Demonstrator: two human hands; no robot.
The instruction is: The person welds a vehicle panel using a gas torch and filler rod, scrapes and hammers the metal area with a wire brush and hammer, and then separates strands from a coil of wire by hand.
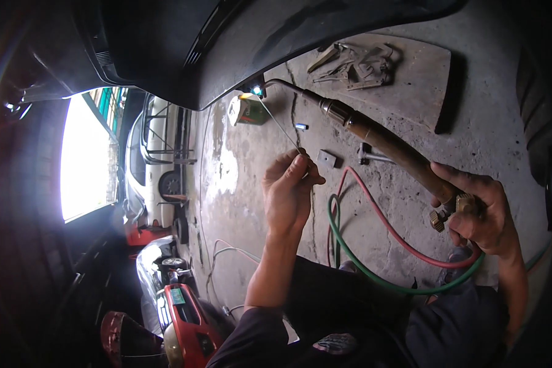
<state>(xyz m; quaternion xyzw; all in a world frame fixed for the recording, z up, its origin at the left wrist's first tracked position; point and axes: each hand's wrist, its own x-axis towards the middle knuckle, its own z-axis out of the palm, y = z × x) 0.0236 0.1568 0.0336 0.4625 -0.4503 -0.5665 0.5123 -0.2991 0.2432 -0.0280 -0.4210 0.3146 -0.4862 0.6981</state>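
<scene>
The left hand (288, 184) pinches a thin metal rod (279, 124) between thumb and fingers, its other fingers curled. The rod slants up toward 11 o'clock, reaching a bright glow (257, 91) at the lower edge of a dark panel (227, 55).

The right hand (484, 208), at about 3 o'clock from the left, grips the rear of a brass torch (392, 144) beside its knurled knobs (466, 203). The torch runs toward 10 o'clock from that hand, its bent tip (279, 81) ending at the glow. A red hose (380, 211) and a green hose (374, 275) loop below the torch, between the hands.

On the concrete floor (356, 190), a metal block (327, 159) lies at 2 o'clock from the left hand, with a hammer (374, 154) just beyond it. A small blue cylinder (301, 127) lies near 12 o'clock, a container (248, 111) at 11. Toward 1 o'clock, a flat board (423, 80) bears a pile of metal pieces (362, 64).
</scene>
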